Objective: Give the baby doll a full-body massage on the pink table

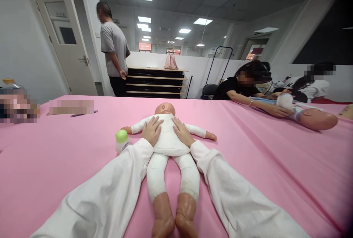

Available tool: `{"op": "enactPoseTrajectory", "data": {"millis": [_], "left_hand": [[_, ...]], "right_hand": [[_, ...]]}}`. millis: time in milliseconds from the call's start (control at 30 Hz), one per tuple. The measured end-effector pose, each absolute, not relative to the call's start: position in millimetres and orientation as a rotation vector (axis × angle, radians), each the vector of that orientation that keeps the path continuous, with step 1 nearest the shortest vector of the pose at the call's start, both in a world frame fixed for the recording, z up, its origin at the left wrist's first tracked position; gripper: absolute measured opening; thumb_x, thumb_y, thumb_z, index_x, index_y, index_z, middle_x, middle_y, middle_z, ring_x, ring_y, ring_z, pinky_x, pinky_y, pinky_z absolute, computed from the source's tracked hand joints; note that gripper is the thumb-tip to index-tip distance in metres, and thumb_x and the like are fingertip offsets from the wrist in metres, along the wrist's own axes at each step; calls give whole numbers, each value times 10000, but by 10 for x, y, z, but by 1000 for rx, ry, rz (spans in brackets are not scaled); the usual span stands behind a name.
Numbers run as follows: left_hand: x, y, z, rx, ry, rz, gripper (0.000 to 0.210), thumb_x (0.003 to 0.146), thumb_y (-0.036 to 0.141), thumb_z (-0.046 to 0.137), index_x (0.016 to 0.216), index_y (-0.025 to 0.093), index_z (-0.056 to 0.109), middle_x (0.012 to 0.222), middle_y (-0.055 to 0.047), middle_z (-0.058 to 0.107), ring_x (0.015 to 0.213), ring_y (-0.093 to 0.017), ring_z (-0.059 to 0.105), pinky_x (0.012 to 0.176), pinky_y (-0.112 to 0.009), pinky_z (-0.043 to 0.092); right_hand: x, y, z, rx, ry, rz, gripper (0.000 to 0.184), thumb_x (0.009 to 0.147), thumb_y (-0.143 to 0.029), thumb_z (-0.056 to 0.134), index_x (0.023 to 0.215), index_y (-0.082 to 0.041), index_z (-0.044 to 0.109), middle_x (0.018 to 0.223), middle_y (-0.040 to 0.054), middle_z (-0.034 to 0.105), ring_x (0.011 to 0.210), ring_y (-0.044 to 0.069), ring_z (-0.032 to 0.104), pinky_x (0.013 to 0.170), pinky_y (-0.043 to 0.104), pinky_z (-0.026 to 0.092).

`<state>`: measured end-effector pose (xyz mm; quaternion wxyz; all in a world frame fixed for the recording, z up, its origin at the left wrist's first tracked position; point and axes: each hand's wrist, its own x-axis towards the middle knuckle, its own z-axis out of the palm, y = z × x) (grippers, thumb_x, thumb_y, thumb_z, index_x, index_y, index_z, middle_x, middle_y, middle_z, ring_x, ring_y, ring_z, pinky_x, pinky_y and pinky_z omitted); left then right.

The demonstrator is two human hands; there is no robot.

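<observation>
A baby doll point(168, 140) with a white cloth body lies on the pink-covered table, its head away from me and its feet toward me. The doll's arms stretch out to both sides. My left hand point(152, 130) rests flat on the left side of its torso, fingers extended. On the other side, my right hand point(183, 131) lies flat too, fingers pointing up toward the doll's neck. Neither hand grips anything. Beside my left sleeve stands a small white jar with a green lid point(121, 140), partly hidden by the sleeve.
Pink cloth point(82, 149) covers the table. A pen point(84, 113) lies at the back left, near a bottle point(13, 87). At right, a co-worker point(234, 87) handles another doll point(317, 119). One person point(114, 46) stands behind the table, by shelves point(154, 81).
</observation>
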<state>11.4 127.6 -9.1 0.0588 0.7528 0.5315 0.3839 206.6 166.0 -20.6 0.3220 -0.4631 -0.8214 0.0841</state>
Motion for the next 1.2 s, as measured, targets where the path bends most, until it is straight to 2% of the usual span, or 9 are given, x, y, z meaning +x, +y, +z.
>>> {"op": "enactPoseTrajectory", "data": {"millis": [133,300,400,500,667,833,967,1033,1200], "left_hand": [[66,1298,-143,2035,1879,1155,437,895,357,292,1307,286,418,1417,2,327,1351,-219,224,1093,-550,146],[-29,1334,-188,1745,2246,1121,467,887,319,270,1288,168,456,1402,-76,349,1344,-253,229,1088,-561,132],[-50,1345,-182,1802,2300,1208,498,881,314,284,1329,129,400,1421,-104,305,1354,-249,202,1094,-547,124],[-52,1363,-164,2070,2115,1193,503,892,302,262,1382,198,308,1448,-46,253,1366,-188,177,1117,-491,122],[-71,1397,-182,2139,2061,962,463,912,329,231,1359,273,339,1404,-9,354,1345,-179,233,1106,-518,118],[-117,1410,-253,1936,2317,972,431,896,339,283,1276,239,460,1327,-61,456,1317,-225,283,1078,-550,147],[-155,1437,-332,1818,2436,1084,434,875,365,335,1220,170,513,1283,-107,491,1322,-272,258,1061,-602,92],[-180,1466,-355,1799,2418,1164,432,857,345,375,1196,126,529,1279,-132,489,1317,-289,262,1067,-592,117],[-219,1458,-338,1902,1967,1636,406,849,208,321,1169,91,542,1274,-132,494,1294,-240,330,1089,-458,256]], "right_hand": [[2131,1687,-278,-1440,-2001,196,490,893,-435,314,1335,-237,389,1403,77,350,1333,272,267,1060,589,183],[2197,1699,-331,-1693,-1701,54,475,873,-404,369,1209,-111,532,1330,168,430,1322,318,267,1069,606,88],[2218,1682,-302,-1535,-1715,-34,488,894,-387,280,1286,-154,453,1392,125,357,1344,270,233,1070,595,101],[2215,1683,-243,-1381,-2042,-84,487,918,-346,191,1368,-220,328,1448,64,266,1352,199,225,1076,508,204],[2232,1717,-190,-1511,-2203,-89,495,901,-429,356,1335,-191,371,1399,92,352,1286,223,338,1067,487,219],[2297,1658,-200,-1677,-2111,-109,450,936,-296,199,1328,-198,397,1370,53,412,1274,181,360,1083,436,208],[2313,1584,-229,-1925,-1865,-301,412,896,-283,305,1219,-145,521,1313,75,477,1294,237,318,1082,515,121],[2312,1563,-237,-1967,-1754,-359,397,877,-280,343,1179,-130,554,1310,101,475,1298,272,302,1065,556,101],[2272,1456,-184,-1793,-1659,-112,457,889,-248,266,1272,-91,457,1393,118,361,1325,230,276,1103,490,134]]}}
